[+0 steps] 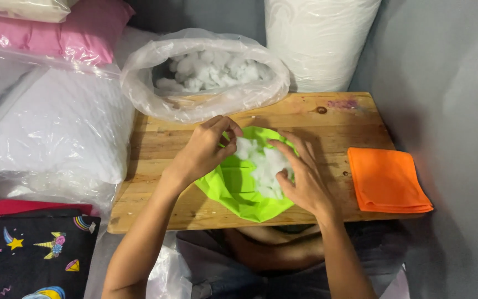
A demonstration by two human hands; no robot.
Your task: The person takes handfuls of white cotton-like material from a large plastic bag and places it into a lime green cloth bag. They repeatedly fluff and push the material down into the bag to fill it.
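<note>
A bright green fabric cover lies open on a small wooden table, with white fluffy stuffing showing in its opening. My left hand grips the cover's upper left edge with curled fingers. My right hand rests on the right side of the stuffing, fingers spread and pressing into it.
A clear plastic bag of white stuffing sits at the table's far edge. A folded orange cloth lies at the right end. Plastic-wrapped white and pink pillows pile up on the left; a dark patterned fabric lies at lower left.
</note>
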